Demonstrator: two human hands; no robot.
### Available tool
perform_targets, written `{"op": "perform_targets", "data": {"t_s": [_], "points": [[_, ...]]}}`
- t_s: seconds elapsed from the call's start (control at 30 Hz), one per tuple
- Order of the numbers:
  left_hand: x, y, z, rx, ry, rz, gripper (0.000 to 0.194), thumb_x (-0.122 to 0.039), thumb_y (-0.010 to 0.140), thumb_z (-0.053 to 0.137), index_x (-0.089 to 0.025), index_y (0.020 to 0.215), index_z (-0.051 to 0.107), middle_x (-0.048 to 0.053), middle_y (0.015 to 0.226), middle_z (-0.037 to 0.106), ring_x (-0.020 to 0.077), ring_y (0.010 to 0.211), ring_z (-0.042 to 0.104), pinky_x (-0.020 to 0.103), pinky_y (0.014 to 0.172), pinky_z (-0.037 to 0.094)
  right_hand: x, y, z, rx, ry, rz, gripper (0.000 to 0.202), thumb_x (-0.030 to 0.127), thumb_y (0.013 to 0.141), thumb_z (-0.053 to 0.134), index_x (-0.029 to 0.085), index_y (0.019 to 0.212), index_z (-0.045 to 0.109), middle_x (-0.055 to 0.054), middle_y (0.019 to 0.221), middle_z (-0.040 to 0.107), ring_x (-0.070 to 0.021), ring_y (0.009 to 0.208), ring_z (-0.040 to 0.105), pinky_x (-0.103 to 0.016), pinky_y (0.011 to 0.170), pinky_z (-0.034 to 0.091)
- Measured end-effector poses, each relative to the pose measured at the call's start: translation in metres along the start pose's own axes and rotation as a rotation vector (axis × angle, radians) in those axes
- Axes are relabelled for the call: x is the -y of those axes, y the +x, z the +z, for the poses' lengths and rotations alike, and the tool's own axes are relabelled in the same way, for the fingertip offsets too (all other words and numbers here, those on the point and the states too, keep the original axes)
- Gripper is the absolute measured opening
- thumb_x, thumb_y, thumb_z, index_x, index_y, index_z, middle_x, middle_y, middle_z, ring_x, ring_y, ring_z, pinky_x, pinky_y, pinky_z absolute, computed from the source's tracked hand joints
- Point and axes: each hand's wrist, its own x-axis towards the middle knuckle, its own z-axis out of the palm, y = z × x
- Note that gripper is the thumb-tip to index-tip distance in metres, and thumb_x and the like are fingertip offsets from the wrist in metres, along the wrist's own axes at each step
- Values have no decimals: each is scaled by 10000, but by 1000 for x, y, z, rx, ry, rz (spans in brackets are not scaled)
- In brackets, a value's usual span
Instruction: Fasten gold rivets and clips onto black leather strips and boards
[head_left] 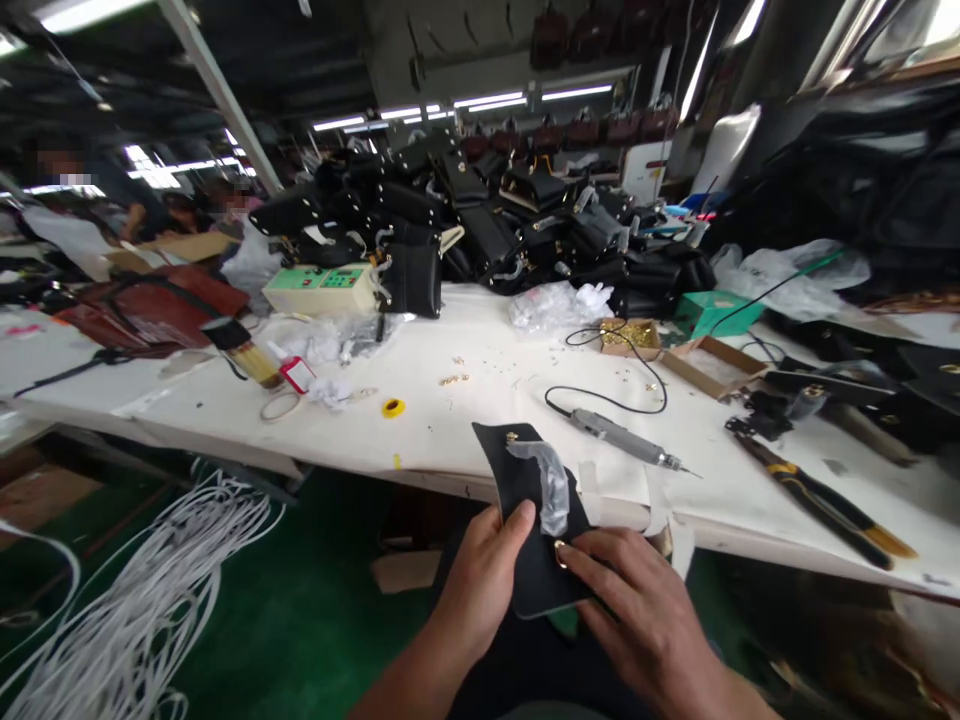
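Observation:
A black leather bag flap (536,590) with a plastic-wrapped handle (553,490) is held in front of me, tilted against the table's front edge. My left hand (480,570) grips its left edge, thumb on top. At its lower right, my right hand (637,590) has fingertips pressed on a gold ring fitting (560,552), with other fingers under the piece. A second gold fitting (512,438) sits at the handle's far end. On the table beyond lies a grey electric screwdriver (619,438) with a black cord.
Yellow-and-black pliers (825,500) lie at the right. Behind are a carton of gold hardware (628,337), an open cardboard box (712,368) and a heap of black bags (480,220). A green-panelled control box (322,290), a yellow tape roll (393,408) and a glue jar (244,355) stand left.

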Motion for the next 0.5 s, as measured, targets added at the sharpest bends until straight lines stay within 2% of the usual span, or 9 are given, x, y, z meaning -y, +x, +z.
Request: {"op": "perform_targets", "data": {"t_s": [0.1,0.17,0.23,0.3,0.37,0.4,0.5], "points": [[-1,-6,7,87,46,-14,616,-697,858,653,-107,1007,751,112,844,737,217,747,685,285,662,515,0,-6,-13,-85,66,-8,425,150,947,592,255,1353,660,-110,1072,735,-256,904,738,-339,713,642],[-1,-9,11,127,49,-17,768,-791,843,572,-101,1141,731,156,918,749,231,724,703,286,594,516,-1,-11,-24,-166,118,59,407,157,946,597,281,1322,691,-97,1059,749,-258,888,756,-312,715,650],[-1,-13,15,160,38,-15,877,-825,843,521,-114,1341,647,216,1097,745,256,764,726,304,586,536,-3,-16,-39,-276,169,248,328,215,940,642,290,1244,741,-77,1043,765,-262,870,763,-289,722,648],[0,-17,19,168,93,1,861,-788,840,577,-142,1407,611,231,1208,725,259,803,731,315,622,552,-9,-21,-56,-365,259,529,251,322,927,694,270,1156,782,-60,1009,779,-269,867,761,-282,725,639],[2,-18,22,157,191,14,763,-731,813,669,-152,1309,690,201,1138,755,242,771,717,306,624,541,-19,-25,-75,-438,400,785,293,430,914,708,229,1106,801,-62,964,785,-282,865,751,-309,717,635],[4,-17,23,149,230,13,717,-716,792,703,-155,1238,732,180,1069,771,235,746,707,301,614,531,-26,-28,-85,-483,480,867,331,468,905,710,210,1091,804,-68,942,785,-291,859,747,-334,712,634],[14,-12,23,114,273,-15,689,-739,711,756,-162,1084,792,142,914,778,226,679,677,303,577,515,-48,-36,-118,-706,656,964,369,504,858,748,192,1048,799,-75,914,783,-290,786,733,-372,654,617]]}}
